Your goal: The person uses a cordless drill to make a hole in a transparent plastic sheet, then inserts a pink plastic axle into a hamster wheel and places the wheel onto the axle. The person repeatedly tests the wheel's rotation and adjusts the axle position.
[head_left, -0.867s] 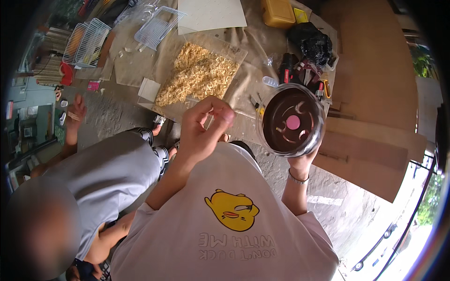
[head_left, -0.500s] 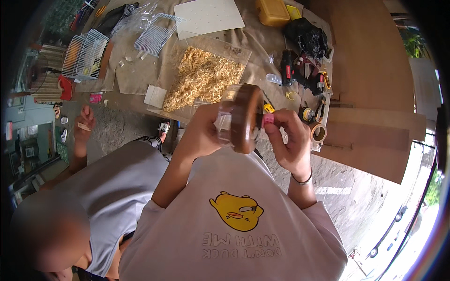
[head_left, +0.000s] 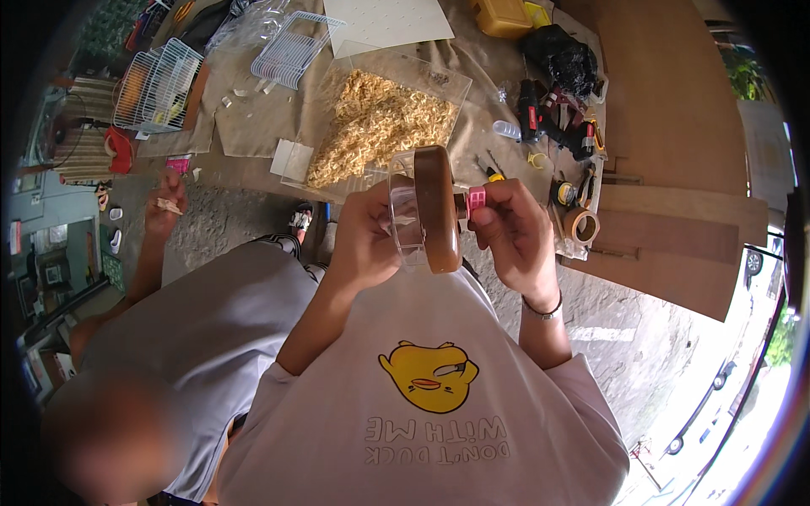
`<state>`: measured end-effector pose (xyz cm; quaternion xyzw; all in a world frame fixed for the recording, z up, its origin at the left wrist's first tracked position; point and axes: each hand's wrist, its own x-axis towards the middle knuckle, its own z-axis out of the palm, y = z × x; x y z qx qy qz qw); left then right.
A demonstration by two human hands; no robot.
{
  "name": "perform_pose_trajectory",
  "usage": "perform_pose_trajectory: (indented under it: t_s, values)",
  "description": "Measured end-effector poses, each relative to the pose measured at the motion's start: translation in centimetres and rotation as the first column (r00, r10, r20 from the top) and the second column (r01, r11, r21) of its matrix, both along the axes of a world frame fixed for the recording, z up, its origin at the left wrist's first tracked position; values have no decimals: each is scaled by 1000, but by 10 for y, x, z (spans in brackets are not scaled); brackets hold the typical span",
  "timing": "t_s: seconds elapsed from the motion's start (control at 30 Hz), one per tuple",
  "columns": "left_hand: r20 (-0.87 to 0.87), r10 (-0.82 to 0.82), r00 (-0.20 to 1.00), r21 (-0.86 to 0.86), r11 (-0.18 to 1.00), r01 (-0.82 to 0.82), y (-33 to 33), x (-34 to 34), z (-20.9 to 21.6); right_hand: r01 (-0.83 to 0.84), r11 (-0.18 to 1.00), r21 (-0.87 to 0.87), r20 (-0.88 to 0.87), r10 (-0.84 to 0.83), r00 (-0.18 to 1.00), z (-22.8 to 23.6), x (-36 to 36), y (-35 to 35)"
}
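Upright in front of my chest is a round plastic wheel with a brown side and a clear drum, like a pet's running wheel. My left hand grips its clear side, the fingers partly hidden behind and inside the plastic. On the brown side, a short dark stub sticks out at the centre. My right hand pinches a small pink block with square holes between thumb and forefinger, at the end of that stub. Whether the block is fixed to the stub I cannot tell.
Wood shavings fill a clear box on the cloth-covered table ahead. Beyond lie a white wire rack and a white board. To the right are a drill, tape and a black bag. A person sits at left.
The wheel has turned more edge-on, and its clear drum shows more. My right hand has shifted slightly left and down with the pink block. My view has shifted a little.
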<state>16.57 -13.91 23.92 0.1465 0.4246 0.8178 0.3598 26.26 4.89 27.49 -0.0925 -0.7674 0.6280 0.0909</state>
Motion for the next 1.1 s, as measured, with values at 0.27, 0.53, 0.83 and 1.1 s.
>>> perform_pose_trajectory:
  t_s: [0.27,0.53,0.83,1.1]
  values:
    - [-38,45,998,-12,999,-46,2,6,-1,38,992,117,-83,-29,996,-6,0,-4]
    - [-36,11,999,39,999,-9,10,7,2,67,972,226,-293,3,956,-17,-2,4]
    - [115,-65,991,81,995,56,13,7,4,131,899,418,-491,102,865,-27,-2,18]
    - [7,-42,999,-31,999,42,12,8,-10,88,913,397,-439,105,892,-27,-3,19]
